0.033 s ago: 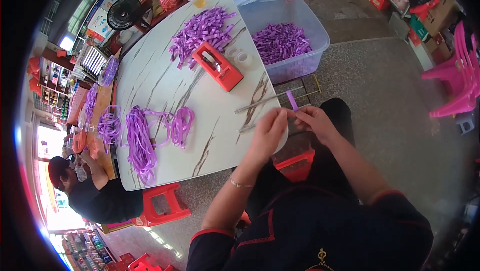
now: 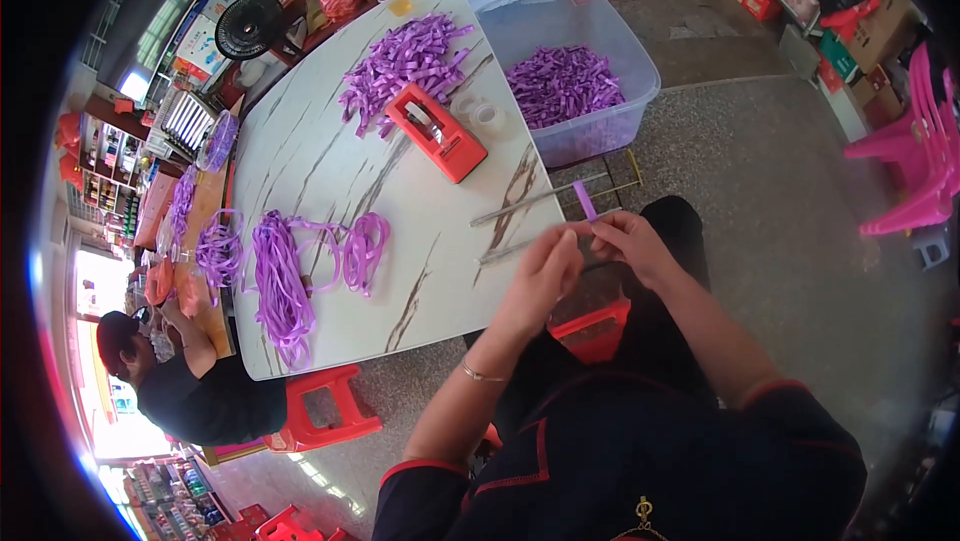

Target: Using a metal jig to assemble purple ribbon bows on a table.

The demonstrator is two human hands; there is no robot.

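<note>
My right hand is just off the table's near right edge. Its thumb and fingers pinch a short purple ribbon strip, which stands up from the fingertips. Close against it is my left hand, fingers curled and closed, slightly smeared by motion. What lies between the left fingertips is hidden. Two thin metal rods jut over the table edge just beyond my hands. Farther up the marble-patterned table lie a red tape dispenser and a heap of short purple ribbon pieces.
Long purple ribbon bundles lie on the table's left. Clear tape rolls sit beside the dispenser. A clear plastic bin holds more purple pieces. A red stool and a person are at left; pink chairs at right.
My left hand has shifted slightly down and right, and looks more blurred. My right hand and the ribbon strip stay almost where they were.
</note>
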